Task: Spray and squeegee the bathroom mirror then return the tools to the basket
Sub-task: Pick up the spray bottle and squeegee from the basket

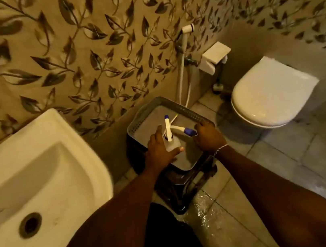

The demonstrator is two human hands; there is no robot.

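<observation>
Two bare forearms (109, 226) reach down from the bottom of the view to a basket (145, 113) that sits on a dark stool (177, 184), between the basin (37, 163) and the toilet (269, 90). The left hand (159, 152) is wrapped round the clear bottle (172, 146), thumb across its front. The bottle stands upright over the basket's near-left part, with its white sprayer head pointing away. The right hand (209, 137) lies at the basket's right edge, knuckles up and fingers curled, touching the blue end of the squeegee (180, 129). I cannot tell whether it grips that handle or the rim. The squeegee lies inside the basket, slanting from the right edge toward the far middle, and passes just behind the sprayer head.

No mirror is in view, so it is unclear whether the tools are coming out or going back. Either way, the bottle should travel straight up or down and stay upright so the trigger does not catch the squeegee handle. The right hand would do well to steady the basket on the stool. The floor (204, 208) near the stool glistens wet, so footing deserves care.
</observation>
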